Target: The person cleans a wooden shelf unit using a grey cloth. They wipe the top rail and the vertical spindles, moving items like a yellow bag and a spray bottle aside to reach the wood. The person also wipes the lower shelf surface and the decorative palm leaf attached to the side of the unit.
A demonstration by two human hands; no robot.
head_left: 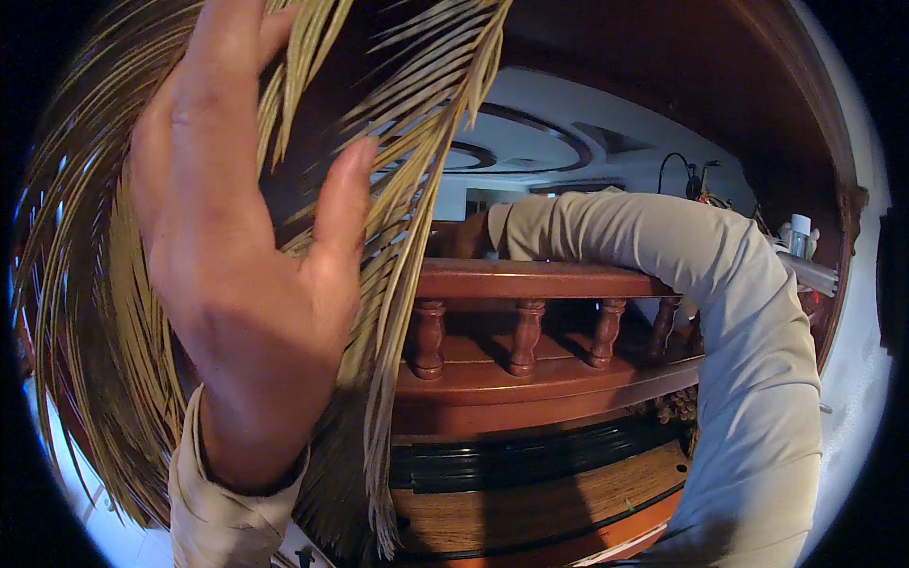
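Note:
My left hand [241, 270] is raised among long dried palm fronds [92, 284], its thumb spread away from the fingers. The fingertips run out of the picture at the top. Another dry frond [426, 192] hangs just beyond the thumb. My right arm, in a beige sleeve [753, 355], bends over the top rail of a reddish-brown wooden balustrade [540, 280]. Past that rail, my right hand [467, 238] is in shadow and partly covered by the frond. Its fingers and anything in them cannot be made out.
Turned balusters [527, 337] stand under the rail. Below them runs a black ridged strip [525, 458] above a wood-grain panel [454, 522]. At the right, a white-capped bottle [799, 238] stands inside the dark wooden frame [848, 213]. Pale floor [106, 515] shows at lower left.

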